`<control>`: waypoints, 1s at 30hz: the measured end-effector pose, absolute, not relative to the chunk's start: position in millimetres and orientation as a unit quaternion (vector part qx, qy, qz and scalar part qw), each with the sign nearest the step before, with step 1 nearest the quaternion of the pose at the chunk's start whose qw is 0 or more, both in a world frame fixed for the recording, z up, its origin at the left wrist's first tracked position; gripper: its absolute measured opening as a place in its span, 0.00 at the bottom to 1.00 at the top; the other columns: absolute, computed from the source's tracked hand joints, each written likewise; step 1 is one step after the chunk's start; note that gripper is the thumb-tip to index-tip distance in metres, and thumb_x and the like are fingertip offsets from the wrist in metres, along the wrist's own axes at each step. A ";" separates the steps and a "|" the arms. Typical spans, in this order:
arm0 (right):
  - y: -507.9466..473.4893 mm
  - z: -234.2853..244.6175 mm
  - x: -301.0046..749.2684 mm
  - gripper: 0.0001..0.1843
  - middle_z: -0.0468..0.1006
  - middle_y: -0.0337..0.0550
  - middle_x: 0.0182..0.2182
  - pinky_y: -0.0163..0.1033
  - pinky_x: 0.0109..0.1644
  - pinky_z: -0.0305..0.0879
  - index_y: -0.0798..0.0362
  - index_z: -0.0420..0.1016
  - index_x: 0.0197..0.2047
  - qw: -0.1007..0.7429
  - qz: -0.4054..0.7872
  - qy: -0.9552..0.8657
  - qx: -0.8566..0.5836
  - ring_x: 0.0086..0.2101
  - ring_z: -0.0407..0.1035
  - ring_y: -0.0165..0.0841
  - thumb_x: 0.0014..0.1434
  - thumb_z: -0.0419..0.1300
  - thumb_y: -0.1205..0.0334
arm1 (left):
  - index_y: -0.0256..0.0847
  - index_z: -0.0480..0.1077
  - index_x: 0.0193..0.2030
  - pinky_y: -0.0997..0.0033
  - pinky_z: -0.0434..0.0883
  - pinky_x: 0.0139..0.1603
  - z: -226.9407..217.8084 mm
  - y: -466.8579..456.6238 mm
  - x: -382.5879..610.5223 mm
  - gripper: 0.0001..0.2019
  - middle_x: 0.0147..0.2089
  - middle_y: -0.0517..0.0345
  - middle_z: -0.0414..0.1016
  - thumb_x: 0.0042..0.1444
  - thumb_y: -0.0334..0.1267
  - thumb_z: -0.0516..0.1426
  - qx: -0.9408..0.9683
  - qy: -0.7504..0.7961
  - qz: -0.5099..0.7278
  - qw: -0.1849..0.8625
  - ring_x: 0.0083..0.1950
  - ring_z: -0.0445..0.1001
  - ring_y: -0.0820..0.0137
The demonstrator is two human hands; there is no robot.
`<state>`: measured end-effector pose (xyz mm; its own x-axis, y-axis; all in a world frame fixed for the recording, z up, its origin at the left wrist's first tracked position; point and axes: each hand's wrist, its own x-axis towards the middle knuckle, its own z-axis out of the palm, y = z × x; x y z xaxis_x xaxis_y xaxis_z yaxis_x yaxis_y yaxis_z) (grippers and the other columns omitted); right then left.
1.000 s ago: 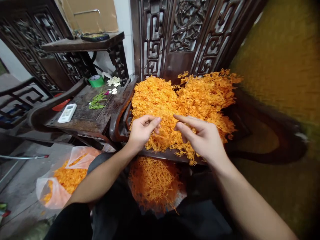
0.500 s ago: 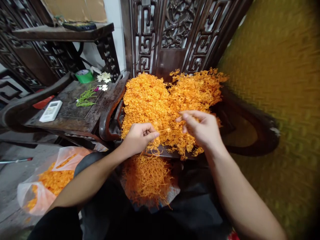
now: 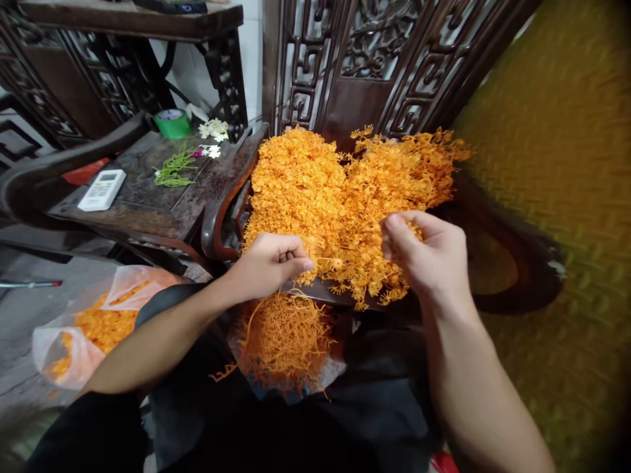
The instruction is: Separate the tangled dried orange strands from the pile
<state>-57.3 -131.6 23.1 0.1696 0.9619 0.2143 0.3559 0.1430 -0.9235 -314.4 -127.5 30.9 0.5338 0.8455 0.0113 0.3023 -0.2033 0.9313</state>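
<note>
My left hand (image 3: 276, 263) is closed in a pinch on a thin orange stem (image 3: 325, 260) with a small blossom at its far end. My right hand (image 3: 431, 253) is closed too, thumb against fingers, in front of the right-hand heap; whatever it may hold is hidden. Behind both hands, a dense heap of orange blossoms (image 3: 296, 184) and a looser heap of orange flower sprigs (image 3: 404, 174) cover the chair seat. Below my left hand, a tangle of bare orange stems (image 3: 290, 338) fills a clear plastic bag (image 3: 332, 374) at my lap.
On the dark wooden chair (image 3: 158, 217) at left lie a white remote control (image 3: 102, 190), green tape (image 3: 172, 123), green stems (image 3: 176, 167) and white flowers (image 3: 213, 130). A plastic bag (image 3: 81, 341) of orange petals stands on the floor. Carved chair backs rise behind.
My right hand has moved right, away from my left, and its fingers have closed further. The left still pinches a stem. The camera view has tilted down slightly.
</note>
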 end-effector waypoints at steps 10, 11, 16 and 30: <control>-150.3 31.7 -97.5 0.14 0.82 0.44 0.33 0.39 0.41 0.68 0.52 0.80 0.36 0.232 0.247 -0.830 -0.443 0.34 0.77 0.36 0.70 0.59 0.54 | 0.38 0.72 0.30 0.71 0.62 0.35 31.5 -130.0 -325.3 0.10 0.28 0.61 0.75 0.63 0.35 0.57 0.849 0.372 0.235 0.292 0.30 0.70 0.75; -149.2 31.0 -94.3 0.14 0.82 0.45 0.33 0.40 0.41 0.68 0.51 0.79 0.36 0.216 0.222 -0.841 -0.443 0.34 0.77 0.36 0.71 0.58 0.55 | 0.38 0.72 0.30 0.70 0.61 0.34 33.6 -129.8 -329.8 0.10 0.29 0.60 0.75 0.63 0.35 0.56 0.868 0.373 0.216 0.247 0.31 0.71 0.74; -142.1 22.6 -68.8 0.10 0.83 0.46 0.34 0.43 0.40 0.69 0.50 0.78 0.36 0.244 0.133 -0.819 -0.501 0.34 0.78 0.41 0.68 0.61 0.56 | 0.38 0.72 0.30 0.67 0.57 0.31 40.0 -126.3 -361.8 0.11 0.30 0.56 0.74 0.63 0.35 0.54 0.864 0.457 0.208 0.045 0.30 0.70 0.70; -152.4 -5.7 -140.5 0.06 0.77 0.41 0.32 0.38 0.30 0.66 0.49 0.79 0.36 0.324 0.503 -0.707 -0.377 0.28 0.70 0.30 0.66 0.64 0.60 | 0.39 0.73 0.35 0.65 0.58 0.26 -1.6 -160.3 -355.2 0.07 0.31 0.56 0.77 0.62 0.33 0.55 0.921 0.324 0.172 0.133 0.27 0.71 0.69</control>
<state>-140.5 -152.4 -5.7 -0.5057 0.8590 0.0799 0.2071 0.2108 -0.9553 -355.2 -160.3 -1.6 0.7303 0.6430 0.2307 0.5517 -0.7543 0.3558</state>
